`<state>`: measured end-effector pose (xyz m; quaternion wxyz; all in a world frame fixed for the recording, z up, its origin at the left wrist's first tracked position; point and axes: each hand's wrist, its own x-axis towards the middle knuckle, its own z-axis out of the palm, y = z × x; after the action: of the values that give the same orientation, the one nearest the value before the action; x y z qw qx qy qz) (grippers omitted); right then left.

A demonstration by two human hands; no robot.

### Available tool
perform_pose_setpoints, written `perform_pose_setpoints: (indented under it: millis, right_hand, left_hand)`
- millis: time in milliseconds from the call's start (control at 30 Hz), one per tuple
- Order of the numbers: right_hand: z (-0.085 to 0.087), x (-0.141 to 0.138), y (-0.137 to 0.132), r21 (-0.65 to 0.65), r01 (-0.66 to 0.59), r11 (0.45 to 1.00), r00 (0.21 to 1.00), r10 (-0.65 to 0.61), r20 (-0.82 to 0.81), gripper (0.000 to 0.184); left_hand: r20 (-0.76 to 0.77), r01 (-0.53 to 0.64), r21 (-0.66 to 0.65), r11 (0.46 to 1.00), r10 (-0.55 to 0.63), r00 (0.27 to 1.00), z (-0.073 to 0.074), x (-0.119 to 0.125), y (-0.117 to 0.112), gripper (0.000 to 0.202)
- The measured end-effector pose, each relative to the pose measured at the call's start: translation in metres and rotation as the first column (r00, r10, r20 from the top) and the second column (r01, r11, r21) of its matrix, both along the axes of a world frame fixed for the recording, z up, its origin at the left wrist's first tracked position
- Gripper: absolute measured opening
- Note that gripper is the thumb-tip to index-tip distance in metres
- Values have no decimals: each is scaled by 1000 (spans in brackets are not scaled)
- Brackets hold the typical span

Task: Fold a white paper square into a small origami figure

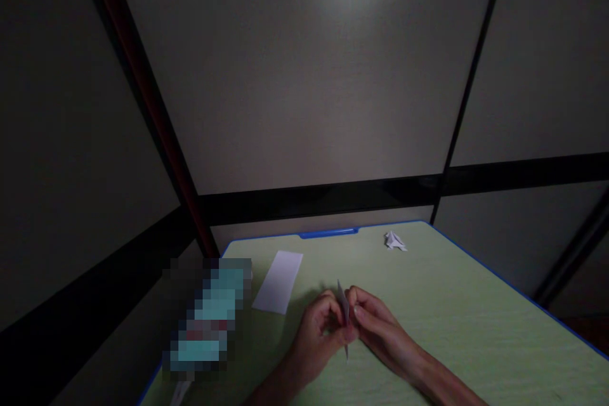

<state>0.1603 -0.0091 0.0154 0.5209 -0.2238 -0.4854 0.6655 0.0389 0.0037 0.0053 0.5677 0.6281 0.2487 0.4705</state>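
Note:
A small piece of folded paper stands on edge between my two hands, near the front middle of the table. My left hand is closed on it from the left, with the thumb pressed against its lower part. From the other side my right hand pinches the paper with curled fingers and thumb. Its folds cannot be made out, since I see it almost edge-on. To the left of my hands a white paper strip lies flat on the table.
The light green table has a blue edge and a blue handle at the back. A folded white paper figure sits at the back right. At the left lies a blurred-out device with a cable. Panelled doors rise behind.

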Motion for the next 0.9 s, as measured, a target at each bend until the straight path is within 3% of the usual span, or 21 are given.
perform_pose_setpoints:
  millis: [200, 567, 767, 900]
  right_hand:
    - [-5, 2, 2, 77, 38, 996, 994, -45, 100, 27]
    - [2, -1, 1, 99, -25, 995, 993, 13, 120, 26]
    - [1, -1, 2, 50, 7, 999, 991, -14, 135, 20]
    - [0, 0, 1, -7, 34, 999, 998, -34, 49, 10]
  left_hand:
    - [-12, 27, 18, 999, -27, 1000, -2, -1, 1, 19]
    - [-10, 40, -73, 997, -41, 999, 1, -2, 1, 25]
    - [2, 56, -146, 988, -56, 998, 2, -2, 1, 27]
    - [45, 89, -165, 982, -82, 996, 4, -1, 1, 21]
